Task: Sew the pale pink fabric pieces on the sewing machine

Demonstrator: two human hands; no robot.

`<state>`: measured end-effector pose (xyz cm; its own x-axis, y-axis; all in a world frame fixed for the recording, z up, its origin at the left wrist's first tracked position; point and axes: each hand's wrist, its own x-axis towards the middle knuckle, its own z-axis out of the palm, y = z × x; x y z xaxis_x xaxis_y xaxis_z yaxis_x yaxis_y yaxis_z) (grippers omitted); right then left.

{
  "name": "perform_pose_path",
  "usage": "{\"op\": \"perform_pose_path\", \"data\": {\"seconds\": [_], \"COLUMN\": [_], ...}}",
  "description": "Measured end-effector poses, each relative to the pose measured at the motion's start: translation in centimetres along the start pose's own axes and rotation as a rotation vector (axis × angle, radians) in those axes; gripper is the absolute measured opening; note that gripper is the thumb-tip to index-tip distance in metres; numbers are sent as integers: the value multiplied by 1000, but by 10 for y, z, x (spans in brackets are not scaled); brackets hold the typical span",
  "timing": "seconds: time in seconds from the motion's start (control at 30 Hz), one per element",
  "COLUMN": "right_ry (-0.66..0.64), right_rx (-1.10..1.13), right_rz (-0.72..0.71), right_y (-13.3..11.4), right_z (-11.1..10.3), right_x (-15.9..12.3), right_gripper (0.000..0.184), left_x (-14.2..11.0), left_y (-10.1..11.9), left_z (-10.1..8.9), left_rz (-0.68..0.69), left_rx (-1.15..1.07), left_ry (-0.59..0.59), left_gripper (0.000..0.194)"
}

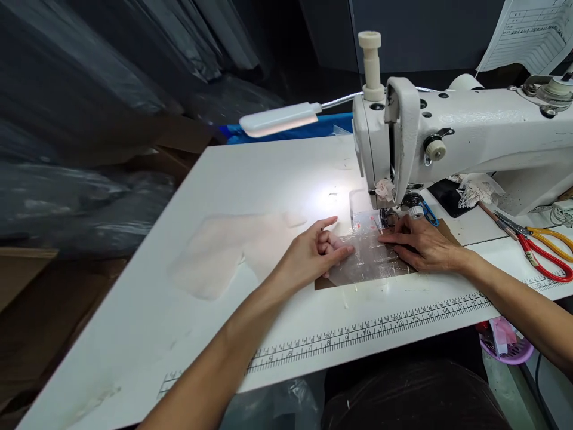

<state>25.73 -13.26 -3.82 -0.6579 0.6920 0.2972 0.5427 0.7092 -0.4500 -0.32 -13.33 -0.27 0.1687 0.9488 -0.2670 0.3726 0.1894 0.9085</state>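
Note:
My left hand is just left of the needle area, with its index finger stretched out, its thumb apart and its other fingers loosely curled. Close to the presser foot of a white sewing machine, my right hand has its fingers drawn together near the bed; whatever they pinch is too small to make out. Under both hands lies a shiny, tape-covered plate with brown edges. A sheer pale pink piece of fabric spreads over the table to the left of my left hand.
A lamp lights the white table, which has a printed ruler along its front edge. Scissors with red and yellow handles lie at right, near lace scraps. A purple basket sits below the table.

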Motion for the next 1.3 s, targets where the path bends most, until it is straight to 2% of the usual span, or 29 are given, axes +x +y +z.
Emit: {"op": "perform_pose_path", "data": {"seconds": [0.23, 0.57, 0.8, 1.03, 1.3], "right_ry": [21, -8, -1, 3, -7], "right_rx": [21, 83, 116, 235, 217], "right_rz": [45, 8, 36, 180, 191], "right_y": [-3, -8, -7, -7, -10], "right_z": [-1, -7, -6, -11, -10], "right_x": [-2, -2, -2, -1, -2], "right_gripper": [35, 33, 31, 40, 42], "left_x": [-1, 3, 2, 1, 1], "left_y": [-5, -2, -5, -1, 2], "left_z": [2, 3, -1, 0, -1], "left_rz": [58, 12, 40, 36, 2], "left_rx": [65, -18, 30, 13, 9], "left_ry": [29, 106, 5, 6, 2], "left_gripper": [88, 84, 90, 87, 88]}}
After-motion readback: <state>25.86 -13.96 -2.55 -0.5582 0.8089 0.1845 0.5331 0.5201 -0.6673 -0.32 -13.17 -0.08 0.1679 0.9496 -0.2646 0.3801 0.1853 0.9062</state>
